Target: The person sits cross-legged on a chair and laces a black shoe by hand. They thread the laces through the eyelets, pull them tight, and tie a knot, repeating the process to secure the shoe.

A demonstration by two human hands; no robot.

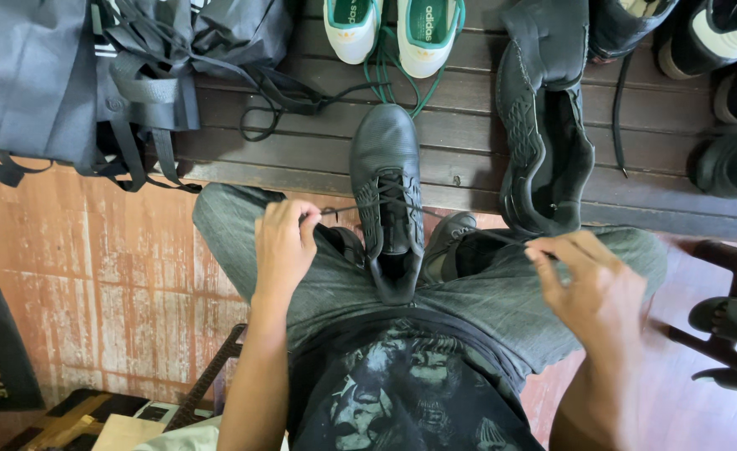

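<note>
Centre of frame: black shoe (387,200) rests between our knees, toe on the wooden step (468,150) | left hand (285,246) pinches one black lace (360,206) end | right hand (598,288) pinches the other, pulled out right | eyelets threaded, knot not yet tied.

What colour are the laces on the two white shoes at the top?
Green. The white shoes have green laces trailing onto the dark wooden bench, shown in the head view.

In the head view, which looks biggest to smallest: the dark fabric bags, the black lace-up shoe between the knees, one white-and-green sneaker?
1. Dark grey fabric bags, by far the largest.
2. Black leather lace-up shoe, though it lies nearer the camera.
3. White-and-green sneaker, partly cut off, so unsure.
</note>
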